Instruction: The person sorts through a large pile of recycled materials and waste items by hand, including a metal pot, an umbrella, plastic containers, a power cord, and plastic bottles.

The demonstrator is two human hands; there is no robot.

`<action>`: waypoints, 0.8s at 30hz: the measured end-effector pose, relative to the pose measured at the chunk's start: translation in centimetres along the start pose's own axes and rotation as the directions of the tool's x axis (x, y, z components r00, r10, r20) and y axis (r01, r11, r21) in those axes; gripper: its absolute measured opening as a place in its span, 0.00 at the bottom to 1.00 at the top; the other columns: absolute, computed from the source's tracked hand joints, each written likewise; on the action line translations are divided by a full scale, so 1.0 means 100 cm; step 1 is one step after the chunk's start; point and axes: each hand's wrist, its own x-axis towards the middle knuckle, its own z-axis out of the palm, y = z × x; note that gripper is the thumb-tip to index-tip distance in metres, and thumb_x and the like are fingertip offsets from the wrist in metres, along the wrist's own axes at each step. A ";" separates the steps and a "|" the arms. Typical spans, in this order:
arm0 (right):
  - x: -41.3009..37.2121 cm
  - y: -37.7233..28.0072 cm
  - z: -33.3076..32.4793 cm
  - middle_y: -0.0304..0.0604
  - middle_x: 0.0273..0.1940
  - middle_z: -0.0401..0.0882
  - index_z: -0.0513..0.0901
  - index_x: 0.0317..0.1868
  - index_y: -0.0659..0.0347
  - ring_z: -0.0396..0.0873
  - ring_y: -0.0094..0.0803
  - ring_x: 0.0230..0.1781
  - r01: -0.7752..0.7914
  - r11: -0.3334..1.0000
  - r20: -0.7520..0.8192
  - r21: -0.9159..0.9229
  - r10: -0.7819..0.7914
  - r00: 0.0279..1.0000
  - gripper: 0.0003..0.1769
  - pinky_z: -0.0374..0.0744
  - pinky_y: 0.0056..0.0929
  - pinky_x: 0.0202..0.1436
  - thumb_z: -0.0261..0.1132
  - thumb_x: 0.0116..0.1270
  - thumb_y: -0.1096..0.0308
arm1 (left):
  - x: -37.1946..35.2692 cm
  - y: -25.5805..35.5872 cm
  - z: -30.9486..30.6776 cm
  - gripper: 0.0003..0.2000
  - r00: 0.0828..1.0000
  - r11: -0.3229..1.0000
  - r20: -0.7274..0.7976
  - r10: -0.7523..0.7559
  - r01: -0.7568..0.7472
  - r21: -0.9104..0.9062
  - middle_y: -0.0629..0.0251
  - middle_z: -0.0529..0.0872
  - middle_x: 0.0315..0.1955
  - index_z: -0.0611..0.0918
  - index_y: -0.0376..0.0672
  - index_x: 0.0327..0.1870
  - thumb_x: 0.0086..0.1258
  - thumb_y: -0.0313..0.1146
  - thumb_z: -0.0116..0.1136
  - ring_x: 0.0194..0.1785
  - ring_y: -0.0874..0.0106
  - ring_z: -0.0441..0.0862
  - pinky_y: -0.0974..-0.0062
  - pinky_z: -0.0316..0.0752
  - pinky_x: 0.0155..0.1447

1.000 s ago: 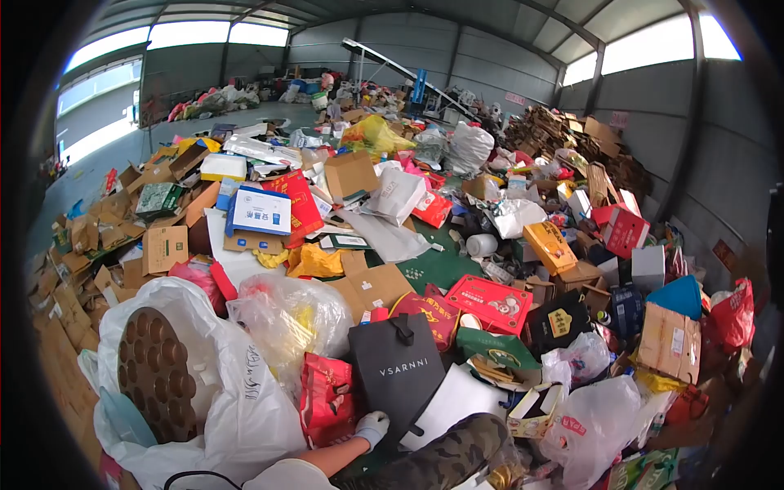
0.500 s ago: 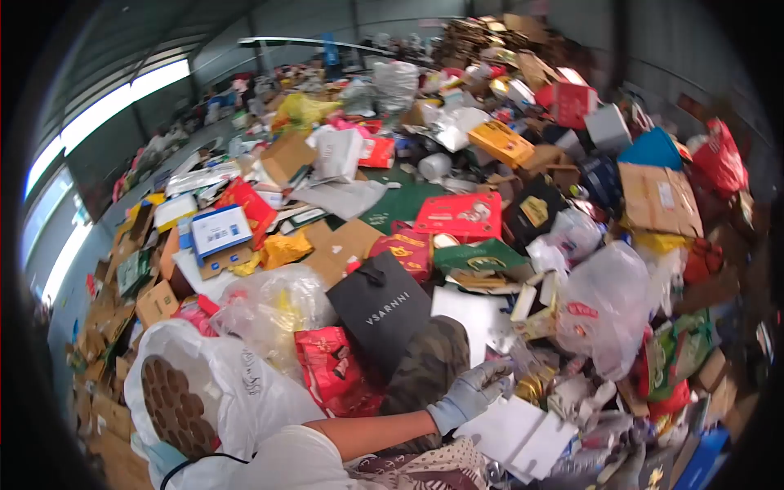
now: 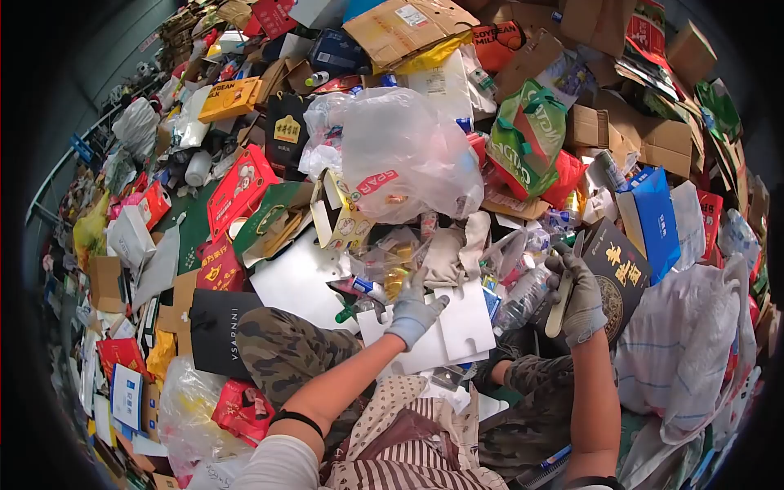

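Note:
My left hand (image 3: 415,312), in a grey-white glove, has its fingers spread over white card pieces (image 3: 467,320) between my knees. Just beyond its fingertips lies a crumpled beige cloth (image 3: 445,255). My right hand (image 3: 581,300), also gloved, is closed around a knife with a pale handle (image 3: 559,305); its blade points upward. Beside that hand stands a black box with gold lettering (image 3: 614,273). Clear plastic bottles (image 3: 527,296) lie between the two hands.
Mixed waste surrounds me. A large clear plastic bag (image 3: 408,151) lies ahead, with a green bag (image 3: 529,139) to its right. A black paper bag (image 3: 214,331) is by my left knee, and a white woven sack (image 3: 682,351) at my right. Flattened cardboard (image 3: 408,33) lies farther off.
The view has swung right and down, bringing my right hand with the knife clearly into sight. My left hand, its fingers bunched before, now spreads over the white card.

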 end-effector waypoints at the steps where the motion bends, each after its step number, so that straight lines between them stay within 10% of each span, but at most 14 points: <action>1: 0.001 -0.002 0.004 0.39 0.31 0.76 0.66 0.55 0.57 0.70 0.20 0.18 0.027 0.999 0.011 -0.042 -0.026 1.000 0.19 0.68 0.16 0.13 0.53 0.63 0.66 | 0.028 0.009 -0.012 0.42 0.997 0.998 -0.069 0.019 -0.015 0.056 0.47 0.60 0.61 0.57 0.47 0.65 0.50 0.46 0.65 0.64 0.51 0.59 0.60 0.58 0.64; 5: 0.003 -0.004 0.015 0.40 0.30 0.76 0.66 0.55 0.61 0.70 0.19 0.16 0.066 0.982 0.023 -0.178 -0.063 0.998 0.20 0.67 0.14 0.12 0.53 0.63 0.65 | 0.166 0.021 -0.075 0.46 0.823 0.866 -0.444 0.355 -0.110 0.488 0.49 0.53 0.64 0.56 0.52 0.67 0.45 0.55 0.64 0.68 0.53 0.50 0.52 0.47 0.67; 8: 0.005 0.000 0.020 0.41 0.29 0.76 0.67 0.54 0.62 0.70 0.19 0.16 0.072 0.971 0.028 -0.228 -0.067 0.997 0.19 0.67 0.14 0.12 0.52 0.64 0.65 | 0.252 0.051 -0.136 0.49 0.720 0.671 -0.416 0.556 -0.092 0.736 0.52 0.51 0.67 0.53 0.56 0.68 0.42 0.59 0.63 0.70 0.54 0.46 0.52 0.41 0.68; 11: 0.011 0.004 0.026 0.41 0.30 0.76 0.68 0.55 0.62 0.71 0.19 0.16 0.056 0.952 0.060 -0.301 -0.039 0.997 0.19 0.66 0.13 0.12 0.52 0.65 0.64 | 0.312 0.053 -0.140 0.50 0.897 0.637 -0.211 0.388 -0.096 0.765 0.56 0.51 0.68 0.51 0.56 0.69 0.43 0.58 0.64 0.71 0.56 0.44 0.51 0.39 0.69; 15: 0.022 0.014 0.030 0.41 0.31 0.76 0.67 0.54 0.63 0.71 0.19 0.16 -0.003 0.936 0.068 -0.351 0.028 0.997 0.19 0.66 0.14 0.12 0.53 0.65 0.64 | 0.299 -0.001 -0.098 0.50 0.970 0.689 0.153 -0.187 0.019 0.725 0.57 0.59 0.65 0.50 0.57 0.69 0.45 0.53 0.66 0.66 0.57 0.60 0.57 0.55 0.66; 19: 0.020 0.014 0.040 0.38 0.30 0.76 0.68 0.54 0.61 0.71 0.18 0.16 -0.033 0.920 0.080 -0.390 0.070 0.994 0.19 0.66 0.13 0.13 0.54 0.65 0.63 | 0.290 -0.148 -0.086 0.14 0.990 0.513 0.032 0.134 -0.097 0.853 0.58 0.82 0.42 0.80 0.49 0.44 0.56 0.36 0.54 0.47 0.62 0.79 0.62 0.70 0.53; 24: 0.016 0.019 0.046 0.37 0.30 0.76 0.69 0.51 0.61 0.70 0.17 0.16 0.001 0.908 0.093 -0.419 0.042 0.995 0.16 0.65 0.12 0.12 0.52 0.65 0.64 | 0.245 -0.200 -0.223 0.12 0.827 0.993 -0.555 -0.089 0.114 0.012 0.59 0.83 0.37 0.79 0.41 0.42 0.59 0.29 0.47 0.38 0.65 0.81 0.69 0.74 0.44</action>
